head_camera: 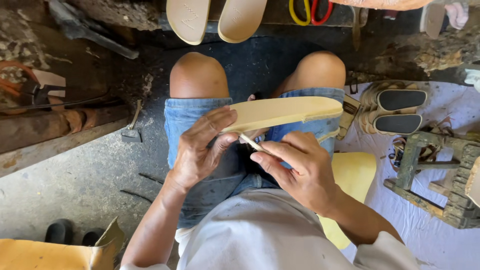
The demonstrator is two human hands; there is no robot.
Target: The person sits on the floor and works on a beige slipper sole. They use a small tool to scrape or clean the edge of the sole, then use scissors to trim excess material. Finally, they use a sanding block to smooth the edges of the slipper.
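A tan shoe sole [287, 112] lies flat over my lap, above denim shorts [192, 120]. My left hand [200, 147] grips its near end, thumb on top and fingers under. My right hand [297, 167] pinches a thin pale stick-like tool [250, 142], its tip against the underside edge of the sole. A thin strip of trimmed material [327, 135] hangs from the sole's right edge.
Two tan soles [215, 19] lean at the top. A small hammer [132, 127] lies on the concrete floor at left. Stacked sandals with black insoles [397, 107] and a rough wooden stool [440, 172] sit at right on white cloth. A yellow sheet [356, 172] lies under my right thigh.
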